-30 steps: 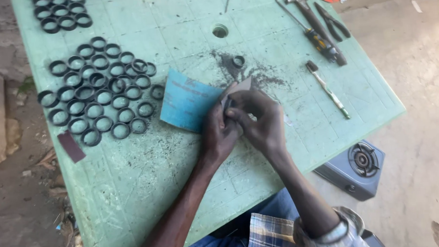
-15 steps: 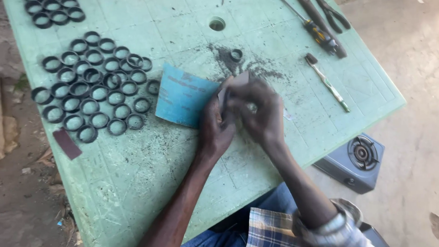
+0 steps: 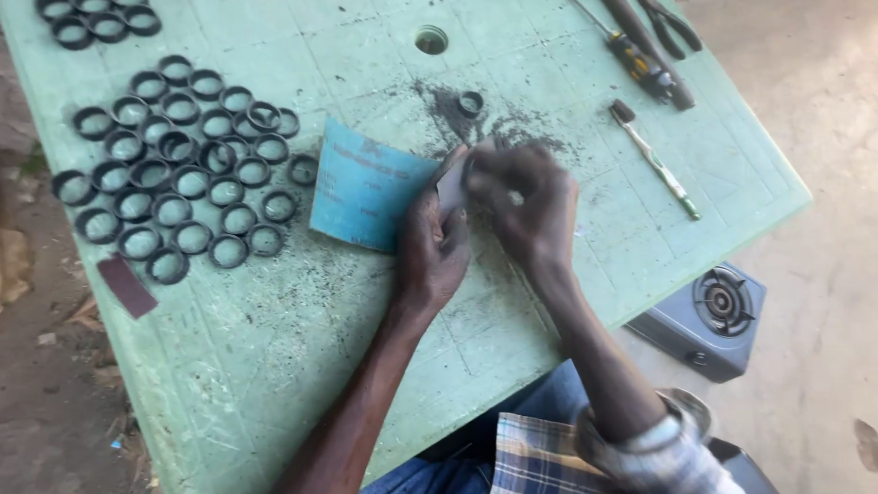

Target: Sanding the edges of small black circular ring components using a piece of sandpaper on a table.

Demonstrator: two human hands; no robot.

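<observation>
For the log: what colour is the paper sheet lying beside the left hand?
Blue, with faint printing; the paper sheet shows best in the head view, beside the left hand.

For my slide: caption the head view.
Both hands, left hand and right hand, pinch a small grey strip beside blue sandpaper.

Blue sandpaper sheet [image 3: 361, 191] | lies flat at centre frame, its right edge curled up in the left hand [image 3: 434, 242] | small pale folded piece [image 3: 453, 183] pinched upright between both hands, right hand [image 3: 529, 204] closed over it | dark filings dust the green table just above.
</observation>
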